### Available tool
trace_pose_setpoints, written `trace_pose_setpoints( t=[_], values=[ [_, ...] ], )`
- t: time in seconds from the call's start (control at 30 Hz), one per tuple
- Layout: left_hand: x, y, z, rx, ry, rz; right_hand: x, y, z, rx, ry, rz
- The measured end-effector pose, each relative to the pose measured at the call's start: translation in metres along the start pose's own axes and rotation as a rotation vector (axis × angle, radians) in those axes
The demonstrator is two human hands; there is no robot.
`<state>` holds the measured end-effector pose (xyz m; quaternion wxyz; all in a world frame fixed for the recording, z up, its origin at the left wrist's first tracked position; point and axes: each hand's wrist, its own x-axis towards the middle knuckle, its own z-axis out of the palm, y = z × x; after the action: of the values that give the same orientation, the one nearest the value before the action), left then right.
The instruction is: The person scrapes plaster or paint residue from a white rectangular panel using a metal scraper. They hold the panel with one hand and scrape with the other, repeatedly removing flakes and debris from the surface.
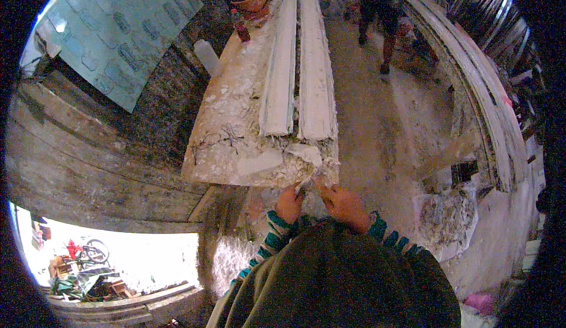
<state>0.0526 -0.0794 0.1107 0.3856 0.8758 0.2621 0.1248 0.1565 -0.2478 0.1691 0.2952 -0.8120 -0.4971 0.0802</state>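
My left hand (pixel 289 203) is closed at the near edge of a plaster-covered table (pixel 221 113), around a small, pale object I cannot make out. Close beside it, my right hand (pixel 343 203) is also closed, its fingers pointing toward the same spot; what they hold is too blurred to name. Just beyond the fingers lies a white lump of plaster (pixel 303 152). A smooth, elongated white piece (pixel 259 163) rests to its left. Two long white plaster mouldings, a left one (pixel 278 74) and a right one (pixel 314 74), run side by side away from me along the table.
Dark strands (pixel 221 137) lie among crumbs on the table. Along its left side are a white container (pixel 206 55), a bottle of red liquid (pixel 242 30) and an orange basin (pixel 252 2). A person (pixel 377 18) stands beyond at right, near more long mouldings (pixel 471 86).
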Motion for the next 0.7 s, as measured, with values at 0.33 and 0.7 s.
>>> trace_pose_setpoints(
  t=[0.33, 0.7],
  values=[
    [0.001, 0.003, -0.004, -0.012, -0.048, 0.11, 0.004, -0.003, -0.004, -0.032, -0.102, 0.099],
    [0.0, 0.003, -0.003, 0.055, -0.032, 0.003, 0.004, -0.011, -0.009, -0.282, -0.087, 0.051]
  ],
)
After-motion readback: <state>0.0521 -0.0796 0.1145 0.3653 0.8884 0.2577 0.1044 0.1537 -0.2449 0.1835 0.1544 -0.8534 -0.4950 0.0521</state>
